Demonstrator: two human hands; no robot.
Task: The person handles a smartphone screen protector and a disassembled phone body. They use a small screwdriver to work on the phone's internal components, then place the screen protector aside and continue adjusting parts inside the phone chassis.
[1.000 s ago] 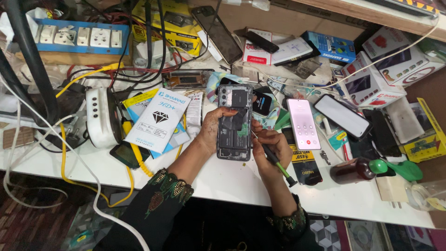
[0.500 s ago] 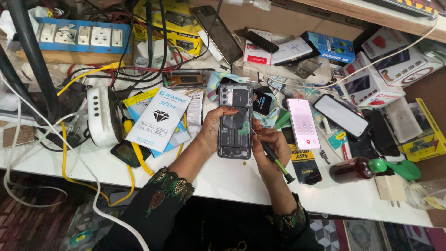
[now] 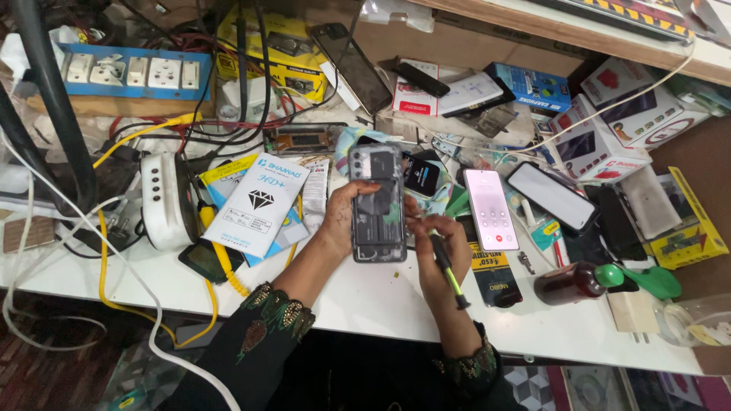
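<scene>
steadying the opened phone (image 3: pixel 377 204) flat on the white surface (image 3: pixel 365 301) with my left hand (image 3: pixel 344 217) clamped on its left edge, i'm mid-repair on its bare back. my right hand (image 3: pixel 434 247), closed on a screwdriver (image 3: pixel 448 270), needs its tip set squarely on the phone's right edge.

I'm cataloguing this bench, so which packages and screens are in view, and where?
White sleeve: left of hands, flat, diamond picture.
Lit phone: right of hands, pale pink screen.
Blue box: back, slim.
Yellow box: far right edge.
Black pouch: beside right hand, yellow label.
</scene>
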